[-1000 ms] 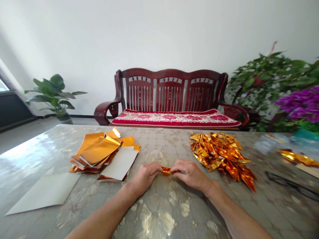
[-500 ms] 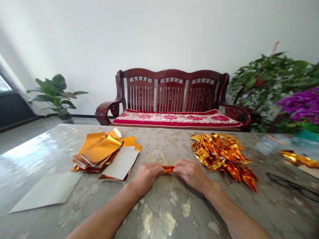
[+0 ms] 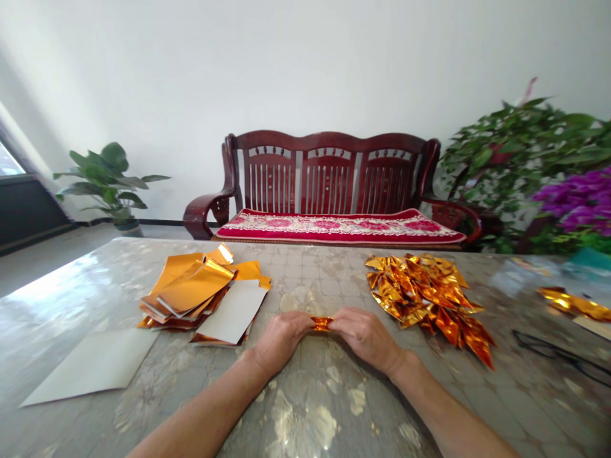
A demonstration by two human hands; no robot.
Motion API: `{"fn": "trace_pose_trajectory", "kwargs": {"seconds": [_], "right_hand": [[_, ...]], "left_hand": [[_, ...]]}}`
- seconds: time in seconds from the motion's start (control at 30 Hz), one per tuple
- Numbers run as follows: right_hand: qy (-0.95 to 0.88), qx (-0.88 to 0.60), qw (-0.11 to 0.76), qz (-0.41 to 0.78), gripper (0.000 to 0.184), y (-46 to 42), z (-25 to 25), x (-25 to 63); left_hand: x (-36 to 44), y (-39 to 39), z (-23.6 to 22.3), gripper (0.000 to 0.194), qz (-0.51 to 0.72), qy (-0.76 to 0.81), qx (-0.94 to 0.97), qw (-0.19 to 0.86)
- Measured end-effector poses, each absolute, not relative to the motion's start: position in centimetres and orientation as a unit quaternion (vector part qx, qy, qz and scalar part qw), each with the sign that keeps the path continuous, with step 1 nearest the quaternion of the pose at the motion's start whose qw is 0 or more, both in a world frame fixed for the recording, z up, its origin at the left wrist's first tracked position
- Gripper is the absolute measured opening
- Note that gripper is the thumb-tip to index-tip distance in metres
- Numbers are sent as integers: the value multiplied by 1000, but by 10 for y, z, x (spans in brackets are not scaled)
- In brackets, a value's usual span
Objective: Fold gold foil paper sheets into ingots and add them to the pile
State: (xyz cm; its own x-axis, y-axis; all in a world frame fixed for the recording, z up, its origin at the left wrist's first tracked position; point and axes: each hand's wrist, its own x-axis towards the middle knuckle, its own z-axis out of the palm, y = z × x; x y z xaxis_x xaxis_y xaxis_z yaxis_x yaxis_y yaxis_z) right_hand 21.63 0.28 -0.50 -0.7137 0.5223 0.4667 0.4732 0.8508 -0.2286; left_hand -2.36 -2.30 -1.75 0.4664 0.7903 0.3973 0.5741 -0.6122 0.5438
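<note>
- Orange foil piece (image 3: 322, 324), shiny, small, held between both hands just above or on the table (image 3: 296, 270), near centre; contact with the table can't be told.
- Left hand (image 3: 281, 337): fingers closed on the piece's left end, narrow pinch.
- Right hand (image 3: 365, 334): same kind of pinch, right end; middle of the piece shows between the two hands.
- Left of the hands: loose stack of orange sheets (image 3: 191, 286), edges uneven, one pale sheet (image 3: 233, 308) lying face up on its right part.
- Larger pale sheet (image 3: 95, 366) flat on the table, nearer the camera, left of the stack.
- Right of the hands: pile of folded foil (image 3: 420, 289), pointed shapes, overlapping.
- Far right: dark-framed glasses (image 3: 563, 359), gold foil strip (image 3: 573, 304), clear plastic (image 3: 520, 273), teal item (image 3: 592, 264); last two blurry.
- Behind the table: dark red wooden bench (image 3: 329, 172), red floral cover (image 3: 338, 226) on its seat.
- Potted plant (image 3: 112, 175) left of bench; leafy plant (image 3: 506, 152) and purple flowers (image 3: 577, 197) right.
</note>
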Motion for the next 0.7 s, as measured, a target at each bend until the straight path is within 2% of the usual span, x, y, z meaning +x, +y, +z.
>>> {"fn": "trace_pose_trajectory", "kwargs": {"seconds": [0.23, 0.7], "right_hand": [[-918, -274, 271, 89, 27, 4, -8, 216], [-911, -242, 323, 91, 24, 3, -13, 214]], "left_hand": [[-23, -21, -19, 24, 340, 393, 833, 191], [-23, -21, -21, 21, 337, 386, 841, 172]]}}
